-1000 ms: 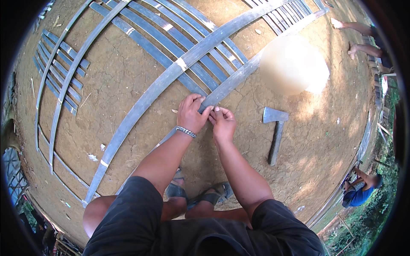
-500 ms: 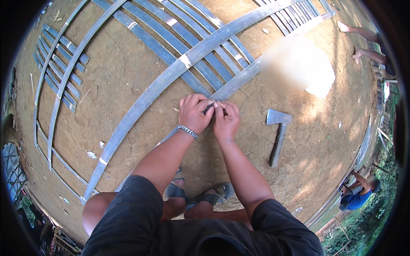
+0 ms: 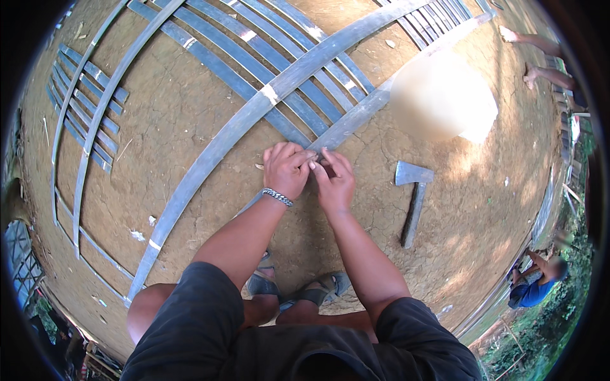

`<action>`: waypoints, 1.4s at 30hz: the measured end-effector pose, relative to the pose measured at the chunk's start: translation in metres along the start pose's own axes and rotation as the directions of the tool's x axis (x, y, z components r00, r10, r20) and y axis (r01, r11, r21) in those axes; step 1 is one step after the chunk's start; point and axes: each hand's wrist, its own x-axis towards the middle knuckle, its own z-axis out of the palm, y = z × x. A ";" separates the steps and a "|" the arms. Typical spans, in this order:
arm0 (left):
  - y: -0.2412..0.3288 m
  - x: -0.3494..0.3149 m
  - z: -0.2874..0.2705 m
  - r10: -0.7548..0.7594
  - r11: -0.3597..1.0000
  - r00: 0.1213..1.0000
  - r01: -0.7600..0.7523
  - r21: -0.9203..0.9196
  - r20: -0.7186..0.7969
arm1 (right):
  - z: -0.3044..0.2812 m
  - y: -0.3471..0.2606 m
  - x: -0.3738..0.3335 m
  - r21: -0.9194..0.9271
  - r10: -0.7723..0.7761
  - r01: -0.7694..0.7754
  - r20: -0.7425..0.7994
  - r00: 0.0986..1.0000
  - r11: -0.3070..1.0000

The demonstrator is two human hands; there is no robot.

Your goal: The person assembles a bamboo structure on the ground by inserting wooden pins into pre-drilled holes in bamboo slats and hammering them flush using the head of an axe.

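Head view: my left hand (image 3: pixel 284 170) and my right hand (image 3: pixel 335 181) meet near the middle, fingers curled and thumbs brought in. The fingertips almost close on each other, but I cannot tell whether either pinch holds anything; a small dark bit between them is too tiny to make out.

Just beyond my fingers, the long flat grey strip (image 3: pixel 356 114) runs off toward two o'clock, its nearer part hidden under my hands. Several narrow flat blue-grey slats (image 3: pixel 219 66) cross it from ten to eleven o'clock, and a wide curved grey strip (image 3: pixel 289 79) lies over them.

My worry is that corner: if I press or tug unevenly, the nearest slat could skid out of line, since I see no fastening on it. A loose fingertip pinch could drop something small, and a rough edge could nick my skin. Between three and four o'clock, the grey-headed axe with a dark handle (image 3: pixel 411 219) lies apart on the ground (image 3: pixel 457 209); a careless sideways reach might catch its blade.
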 end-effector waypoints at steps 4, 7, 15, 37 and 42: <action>0.002 0.000 -0.003 -0.012 1.000 1.000 0.012 -0.028 0.009 | -0.041 0.006 -0.016 -0.063 0.086 -0.092 -0.092 0.992 0.994; 0.005 0.002 -0.004 -0.026 0.999 0.999 0.027 -0.044 0.029 | -0.085 0.032 -0.025 -0.191 0.063 -0.095 -0.163 0.985 0.977; 0.004 0.002 -0.005 0.024 0.999 0.999 -0.024 -0.031 0.031 | -0.151 0.050 -0.028 -0.588 -0.050 -0.090 -0.217 0.975 0.804; 0.002 0.001 -0.005 0.079 0.997 0.994 -0.079 0.001 0.077 | -0.171 -0.005 -0.093 -0.041 0.461 -0.460 0.117 0.880 0.887; 0.003 0.002 -0.006 0.076 0.997 0.995 -0.076 0.002 0.070 | -0.121 -0.041 -0.077 -0.497 0.194 -0.001 0.338 0.921 0.868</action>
